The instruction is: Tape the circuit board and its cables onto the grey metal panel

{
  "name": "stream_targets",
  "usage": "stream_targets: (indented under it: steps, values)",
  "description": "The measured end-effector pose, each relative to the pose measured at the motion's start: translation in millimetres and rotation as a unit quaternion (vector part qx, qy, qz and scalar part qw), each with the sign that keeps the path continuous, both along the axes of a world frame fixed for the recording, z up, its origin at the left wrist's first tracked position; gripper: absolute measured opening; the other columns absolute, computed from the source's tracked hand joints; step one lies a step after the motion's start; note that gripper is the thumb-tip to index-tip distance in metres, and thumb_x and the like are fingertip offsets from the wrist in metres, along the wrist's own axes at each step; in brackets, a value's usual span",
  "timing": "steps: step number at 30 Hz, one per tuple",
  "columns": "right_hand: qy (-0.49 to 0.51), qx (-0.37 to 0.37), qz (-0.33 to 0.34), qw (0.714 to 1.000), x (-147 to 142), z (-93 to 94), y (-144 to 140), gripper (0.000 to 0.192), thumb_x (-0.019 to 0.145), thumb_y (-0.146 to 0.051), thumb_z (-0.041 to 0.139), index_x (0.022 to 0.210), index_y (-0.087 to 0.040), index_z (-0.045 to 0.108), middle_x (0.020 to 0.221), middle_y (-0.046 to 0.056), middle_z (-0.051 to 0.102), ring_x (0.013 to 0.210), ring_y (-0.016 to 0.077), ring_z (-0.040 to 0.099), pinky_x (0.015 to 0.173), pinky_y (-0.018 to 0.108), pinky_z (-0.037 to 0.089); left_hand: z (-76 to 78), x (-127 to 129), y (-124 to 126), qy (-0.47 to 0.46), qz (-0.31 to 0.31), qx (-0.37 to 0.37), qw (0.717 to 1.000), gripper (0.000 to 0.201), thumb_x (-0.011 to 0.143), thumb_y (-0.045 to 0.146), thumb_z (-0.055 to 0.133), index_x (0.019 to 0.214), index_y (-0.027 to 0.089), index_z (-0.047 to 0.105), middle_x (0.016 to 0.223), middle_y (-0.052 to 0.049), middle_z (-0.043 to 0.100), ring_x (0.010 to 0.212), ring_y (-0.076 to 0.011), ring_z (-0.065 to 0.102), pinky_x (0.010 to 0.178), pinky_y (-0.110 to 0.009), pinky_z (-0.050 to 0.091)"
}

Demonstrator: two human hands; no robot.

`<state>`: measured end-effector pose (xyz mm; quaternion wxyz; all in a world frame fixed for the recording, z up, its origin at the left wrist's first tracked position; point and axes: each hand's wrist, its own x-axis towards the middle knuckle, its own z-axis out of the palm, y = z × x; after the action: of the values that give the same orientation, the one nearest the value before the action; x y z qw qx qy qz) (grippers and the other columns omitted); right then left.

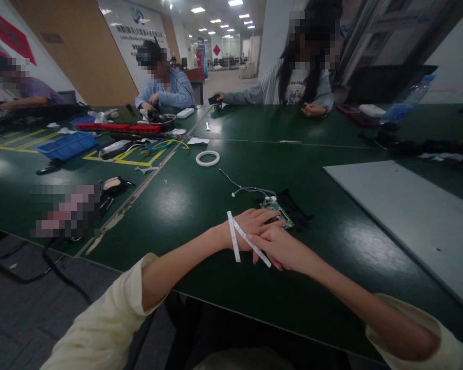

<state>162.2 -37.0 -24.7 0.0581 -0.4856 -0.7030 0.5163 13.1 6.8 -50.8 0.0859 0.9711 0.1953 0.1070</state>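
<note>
Both hands meet mid-bench on the dark green bench [200, 205]. Left hand [250, 226] lies flat, fingers stretched forward and close together, tips resting on a small green circuit board [278, 210]. Right hand [283, 250] sits just near-right of it, touching the left; fingers curled down, seemingly pinching a white strip [252, 245] that crosses over the left wrist. A second white strip [233, 236] hangs across the same wrist. Exact pinch point hidden. Board lies flat against a black part [295, 205] on its far-right side. Thin blue-white wires [250, 190] run off the board to the far left. White tape ring [207, 158] lies further off, well apart. Grey sheet [409, 216] on the right. Two other people sit at the far edge.
</note>
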Motion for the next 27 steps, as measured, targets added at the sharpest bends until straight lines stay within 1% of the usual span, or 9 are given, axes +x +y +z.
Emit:
stream_targets:
  steps: [7, 12, 14, 17, 19, 21, 23, 25, 27]
  values:
    - [-0.094, 0.119, 0.036, 0.988, 1, 7.2, 0, 0.065, 0.086, -0.059, 0.026, 0.058, -0.014, 0.063, 0.041, 0.001, 0.05, 0.036, 0.0085, 0.047, 0.041, 0.021, 0.036, 0.5, 0, -2, -0.033, 0.008, -0.007, 0.999, 0.066, 0.077, 0.039, 0.057, 0.132, 0.011, 0.034, 0.139, -0.017, 0.032, 0.128, -0.0267, 0.031, 0.103, -0.041, 0.03]
    - [-0.128, 0.245, 0.052, 0.96, 4, 14.6, 0, 0.054, 0.085, -0.058, 0.032, 0.079, -0.018, 0.068, 0.069, 0.006, 0.065, 0.061, 0.016, 0.059, 0.051, 0.026, 0.038, 3.1, 1, -2, -0.001, 0.003, -0.003, 1.0, 0.066, 0.078, 0.04, 0.056, 0.133, 0.013, 0.031, 0.14, -0.017, 0.03, 0.128, -0.0273, 0.03, 0.102, -0.044, 0.03]
    - [-0.134, 0.225, 0.052, 0.964, 12, 21.0, 2, 0.054, 0.084, -0.06, 0.034, 0.076, -0.019, 0.068, 0.071, 0.006, 0.066, 0.057, 0.016, 0.058, 0.05, 0.026, 0.037, 5.4, 3, -2, 0.013, 0.011, 0.005, 1.0, 0.063, 0.08, 0.039, 0.053, 0.132, 0.014, 0.031, 0.14, -0.016, 0.03, 0.128, -0.0269, 0.031, 0.102, -0.044, 0.031]
    - [-0.144, 0.146, 0.015, 0.979, 38, 34.6, 20, 0.059, 0.084, -0.062, 0.03, 0.069, -0.018, 0.067, 0.055, 0.004, 0.06, 0.041, 0.0122, 0.051, 0.047, 0.026, 0.037, 10.0, 6, -4, 0.039, 0.023, 0.016, 0.999, 0.056, 0.082, 0.036, 0.051, 0.13, 0.014, 0.032, 0.14, -0.016, 0.031, 0.127, -0.027, 0.032, 0.1, -0.043, 0.034]
    - [-0.152, 0.188, -0.048, 0.969, 64, 42.2, 42, 0.056, 0.085, -0.059, 0.031, 0.076, -0.017, 0.067, 0.059, 0.004, 0.062, 0.046, 0.0125, 0.054, 0.053, 0.026, 0.041, 13.4, 7, -5, 0.053, 0.025, 0.019, 0.998, 0.055, 0.084, 0.035, 0.05, 0.13, 0.013, 0.031, 0.14, -0.016, 0.03, 0.126, -0.0272, 0.033, 0.098, -0.043, 0.036]
    - [-0.198, 0.302, -0.117, 0.925, 96, 44.0, 68, 0.05, 0.087, -0.053, 0.033, 0.09, -0.015, 0.067, 0.073, 0.007, 0.066, 0.064, 0.0157, 0.06, 0.065, 0.028, 0.042, 16.8, 8, -6, 0.061, 0.029, 0.019, 0.998, 0.056, 0.084, 0.035, 0.049, 0.131, 0.013, 0.03, 0.14, -0.016, 0.03, 0.126, -0.0273, 0.034, 0.096, -0.042, 0.038]
    - [-0.274, 0.431, -0.18, 0.841, 130, 37.0, 93, 0.045, 0.089, -0.043, 0.035, 0.104, -0.01, 0.062, 0.097, 0.014, 0.064, 0.088, 0.0216, 0.058, 0.077, 0.031, 0.039, 20.1, 8, -7, 0.063, 0.032, 0.017, 0.997, 0.055, 0.084, 0.034, 0.049, 0.131, 0.013, 0.03, 0.14, -0.016, 0.031, 0.125, -0.0269, 0.034, 0.096, -0.042, 0.038]
    - [-0.305, 0.446, -0.224, 0.811, 163, 21.2, 110, 0.052, 0.09, -0.04, 0.034, 0.119, 0.0, 0.051, 0.118, 0.024, 0.052, 0.109, 0.0306, 0.047, 0.085, 0.038, 0.034, 22.7, 7, -8, 0.061, 0.031, 0.016, 0.998, 0.054, 0.085, 0.034, 0.048, 0.131, 0.013, 0.03, 0.14, -0.016, 0.031, 0.126, -0.0262, 0.034, 0.097, -0.042, 0.037]
    - [-0.382, 0.41, -0.292, 0.775, 191, 0.0, 120, 0.062, 0.087, -0.047, 0.035, 0.13, -0.003, 0.038, 0.125, 0.027, 0.044, 0.113, 0.0372, 0.039, 0.083, 0.046, 0.033, 24.3, 7, -9, 0.06, 0.032, 0.015, 0.998, 0.054, 0.085, 0.034, 0.047, 0.132, 0.013, 0.03, 0.14, -0.015, 0.031, 0.126, -0.0256, 0.034, 0.098, -0.041, 0.037]
